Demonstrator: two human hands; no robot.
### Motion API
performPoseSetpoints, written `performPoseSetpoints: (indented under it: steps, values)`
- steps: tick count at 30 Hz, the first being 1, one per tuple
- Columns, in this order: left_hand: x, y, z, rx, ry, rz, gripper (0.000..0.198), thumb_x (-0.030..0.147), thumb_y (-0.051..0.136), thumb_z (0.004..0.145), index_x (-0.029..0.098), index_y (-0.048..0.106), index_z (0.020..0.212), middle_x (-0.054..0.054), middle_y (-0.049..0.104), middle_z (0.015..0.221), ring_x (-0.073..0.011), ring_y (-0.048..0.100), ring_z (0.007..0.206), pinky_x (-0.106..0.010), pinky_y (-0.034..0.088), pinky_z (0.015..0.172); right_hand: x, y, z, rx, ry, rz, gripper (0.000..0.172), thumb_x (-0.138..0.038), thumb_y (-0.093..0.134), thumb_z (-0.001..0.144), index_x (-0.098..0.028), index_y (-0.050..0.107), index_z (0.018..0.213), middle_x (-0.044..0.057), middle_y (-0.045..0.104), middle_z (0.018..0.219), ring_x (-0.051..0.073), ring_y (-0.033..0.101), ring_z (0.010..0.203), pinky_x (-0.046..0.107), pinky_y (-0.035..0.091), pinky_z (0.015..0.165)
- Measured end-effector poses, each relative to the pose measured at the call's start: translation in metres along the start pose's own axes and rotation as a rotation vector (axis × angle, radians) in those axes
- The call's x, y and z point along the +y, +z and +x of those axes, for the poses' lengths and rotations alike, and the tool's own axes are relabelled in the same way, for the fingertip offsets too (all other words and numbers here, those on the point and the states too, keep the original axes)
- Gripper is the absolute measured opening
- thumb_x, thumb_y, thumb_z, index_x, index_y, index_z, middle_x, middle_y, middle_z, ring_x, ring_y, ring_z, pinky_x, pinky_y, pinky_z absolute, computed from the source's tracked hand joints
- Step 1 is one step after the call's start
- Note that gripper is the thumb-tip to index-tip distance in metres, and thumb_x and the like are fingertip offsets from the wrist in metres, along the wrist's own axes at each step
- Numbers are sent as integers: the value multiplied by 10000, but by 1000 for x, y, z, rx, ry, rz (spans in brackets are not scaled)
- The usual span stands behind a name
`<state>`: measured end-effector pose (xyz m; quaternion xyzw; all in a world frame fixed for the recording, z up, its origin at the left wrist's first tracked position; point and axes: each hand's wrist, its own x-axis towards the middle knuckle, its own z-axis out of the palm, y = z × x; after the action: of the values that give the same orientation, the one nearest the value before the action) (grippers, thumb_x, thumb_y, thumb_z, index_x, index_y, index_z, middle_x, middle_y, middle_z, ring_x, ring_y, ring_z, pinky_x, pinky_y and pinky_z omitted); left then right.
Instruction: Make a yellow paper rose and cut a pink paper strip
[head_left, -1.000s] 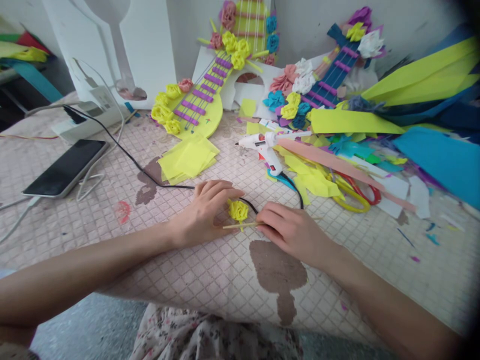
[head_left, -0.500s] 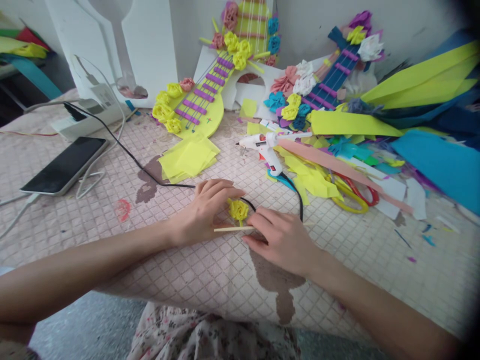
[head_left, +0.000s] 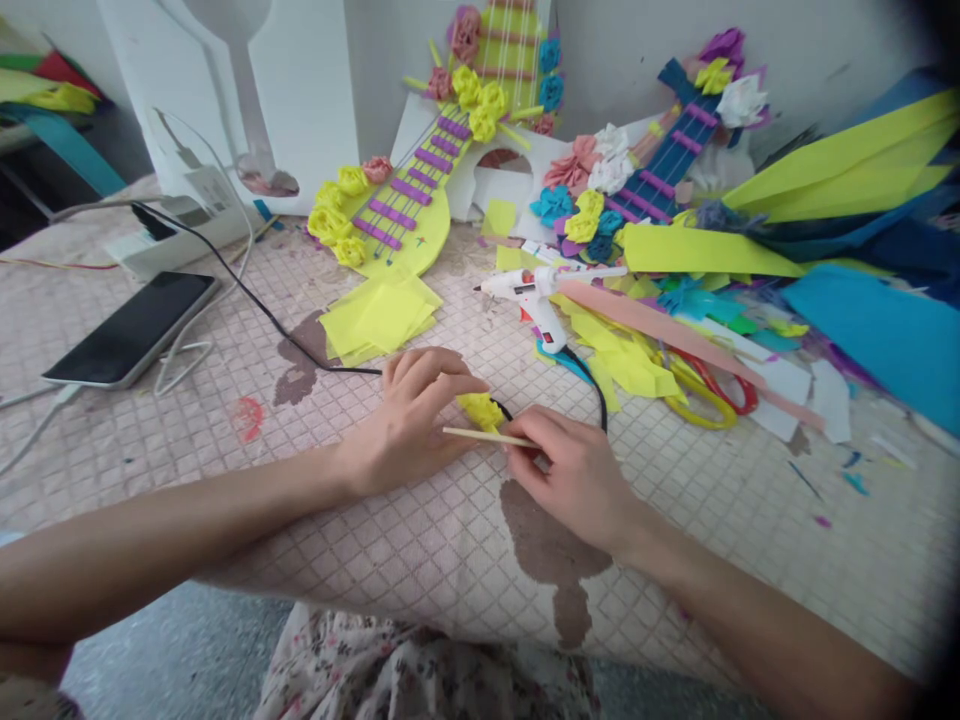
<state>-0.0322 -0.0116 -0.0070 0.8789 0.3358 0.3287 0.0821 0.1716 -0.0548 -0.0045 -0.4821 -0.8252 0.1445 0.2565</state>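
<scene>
A crumpled yellow paper flower [head_left: 481,411] is between my hands, just above the tablecloth. The fingers of my left hand [head_left: 412,420] curve over its left side and close on it, while the thumb is partly hidden. Pinched between the thumb and fingers of my right hand [head_left: 574,475] is a thin wooden stick [head_left: 480,435]. Its free end points left, passing in front of the flower's lower edge near my left thumb.
Beyond my hands lie yellow paper squares [head_left: 382,315] and a white glue gun [head_left: 534,297], whose black cord passes behind my hands. Scissors [head_left: 705,395] and paper scraps lie right. A phone [head_left: 131,328] is left. Decorated paper instruments [head_left: 409,215] lean at the back.
My right hand has shifted slightly right, and the stick has risen and now tilts. The flower has turned, showing more of its side. My left hand has barely moved.
</scene>
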Motion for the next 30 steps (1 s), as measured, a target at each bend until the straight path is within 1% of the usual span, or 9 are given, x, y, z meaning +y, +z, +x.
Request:
performPoseSetpoints:
  steps: [4, 7, 13, 20, 26, 30]
  values:
    - [3, 0, -2, 30, 60, 23, 94, 304, 613, 847, 248, 576, 913, -11, 616, 888, -184, 529, 942, -393, 343, 893, -1, -2, 1, 25, 11, 82, 83, -133, 497, 818, -189, 542, 777, -14, 561, 695, 102, 520, 612, 232, 394, 590]
    - [4, 1, -2, 28, 81, 17, 12, 267, 590, 864, 257, 583, 867, 13, 631, 849, -178, 526, 957, -408, 311, 926, -1, -2, 1, 42, -10, 102, 91, -131, 492, 820, -196, 534, 773, -14, 558, 695, 106, 519, 619, 235, 392, 586]
    - [4, 2, -2, 1, 98, 3, 16, 277, 579, 872, 264, 586, 878, 23, 645, 843, -178, 528, 976, -420, 304, 936, -3, -2, 2, 32, -24, 86, 84, -129, 498, 822, -187, 536, 774, -13, 553, 706, 102, 516, 630, 232, 390, 592]
    - [4, 4, -2, 47, 133, 2, 20, 249, 603, 852, 250, 587, 864, 28, 657, 838, -175, 547, 948, -422, 312, 911, -2, -1, 2, 50, -61, 38, 84, -127, 499, 834, -172, 543, 778, -11, 542, 696, 98, 510, 619, 227, 384, 584]
    - [5, 4, -1, 9, 104, 18, 33, 250, 583, 862, 273, 603, 875, 34, 657, 841, -184, 557, 952, -427, 312, 909, -1, 0, 3, 86, -113, -40, 85, -106, 500, 820, -167, 547, 785, -3, 564, 719, 102, 523, 632, 227, 391, 583]
    - [7, 4, -1, 8, 95, 24, 46, 248, 573, 868, 280, 604, 875, 41, 657, 841, -184, 561, 948, -427, 307, 909, -1, 0, 3, 101, -132, -99, 88, -111, 498, 821, -166, 552, 777, -2, 573, 718, 105, 524, 631, 232, 395, 586]
